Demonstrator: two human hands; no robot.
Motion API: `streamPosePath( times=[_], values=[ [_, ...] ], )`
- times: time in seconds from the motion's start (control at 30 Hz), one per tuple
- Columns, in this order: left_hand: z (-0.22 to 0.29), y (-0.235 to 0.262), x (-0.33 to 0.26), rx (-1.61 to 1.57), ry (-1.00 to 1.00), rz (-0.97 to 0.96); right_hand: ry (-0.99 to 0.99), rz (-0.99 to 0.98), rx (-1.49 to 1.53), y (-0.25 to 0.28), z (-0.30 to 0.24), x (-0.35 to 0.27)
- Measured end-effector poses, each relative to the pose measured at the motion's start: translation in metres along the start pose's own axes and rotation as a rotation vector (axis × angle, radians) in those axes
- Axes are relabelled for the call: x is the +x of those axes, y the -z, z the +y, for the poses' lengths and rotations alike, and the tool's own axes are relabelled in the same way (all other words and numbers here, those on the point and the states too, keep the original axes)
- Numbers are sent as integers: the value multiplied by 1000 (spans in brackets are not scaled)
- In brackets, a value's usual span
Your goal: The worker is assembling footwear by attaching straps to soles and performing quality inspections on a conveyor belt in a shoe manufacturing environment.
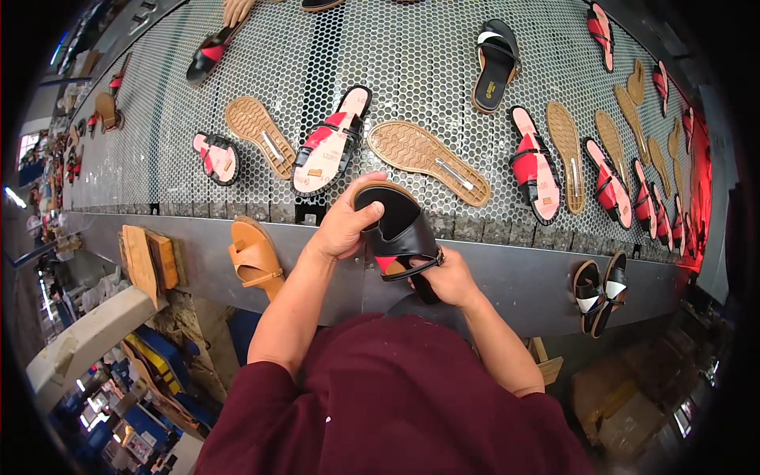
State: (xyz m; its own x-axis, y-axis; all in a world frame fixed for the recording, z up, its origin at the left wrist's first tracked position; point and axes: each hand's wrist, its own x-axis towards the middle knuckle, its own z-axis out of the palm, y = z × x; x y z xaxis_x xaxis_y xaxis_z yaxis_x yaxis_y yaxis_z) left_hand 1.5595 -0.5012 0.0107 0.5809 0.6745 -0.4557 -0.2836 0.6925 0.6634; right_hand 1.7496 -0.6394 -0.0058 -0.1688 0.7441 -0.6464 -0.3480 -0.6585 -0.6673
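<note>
Close to my body, a black sandal [408, 240] with a red patch and a thin buckled strap is held between both hands. My left hand [342, 226] grips its toe end, thumb pressed on the black insole and fingers behind the tan sole. At the other end, my right hand [450, 279] is closed around the strap and heel area; some of its fingers are hidden. Just beyond lie a tan sole [423, 158] with a wavy tread and a black-edged upper [334, 142] with a pale pink bottom and red strap.
The perforated metal conveyor [277, 71] carries several soles and uppers. A finished-looking black sandal [496, 67] lies farther off. Tan [255, 257] and black-and-white sandals [587, 297] rest along the near metal edge. A co-worker's hand [236, 11] touches another sandal [212, 54] at upper left.
</note>
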Motion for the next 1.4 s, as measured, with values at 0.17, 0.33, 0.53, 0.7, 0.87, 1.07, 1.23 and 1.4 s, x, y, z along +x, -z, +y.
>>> streamPosePath(
  times=[0.17, 0.33, 0.53, 0.7, 0.87, 1.07, 1.23, 1.4],
  values=[
    [-4, 1, 3, 33, -3, 14, -5, -17, 6, 3, -3, 0],
    [-3, -8, -1, -3, 22, 28, -20, -12, -9, 5, -7, 0],
    [2, -3, -4, 284, 44, 100, -20, -16, -119, 8, -7, 2],
    [36, -21, -3, 647, 176, 125, -3, -53, -200, 12, -7, 1],
    [28, -24, -8, 813, 113, 272, -44, -77, -285, 15, -14, 3],
    [0, 2, -21, 767, -14, 372, -8, 21, -771, 38, -30, -19],
    [-51, 16, -40, 845, -100, 633, -179, 100, -260, 82, 19, -24],
    [-30, -37, -39, 1498, -652, 86, -160, 129, -361, 83, 15, -30]
  ],
)
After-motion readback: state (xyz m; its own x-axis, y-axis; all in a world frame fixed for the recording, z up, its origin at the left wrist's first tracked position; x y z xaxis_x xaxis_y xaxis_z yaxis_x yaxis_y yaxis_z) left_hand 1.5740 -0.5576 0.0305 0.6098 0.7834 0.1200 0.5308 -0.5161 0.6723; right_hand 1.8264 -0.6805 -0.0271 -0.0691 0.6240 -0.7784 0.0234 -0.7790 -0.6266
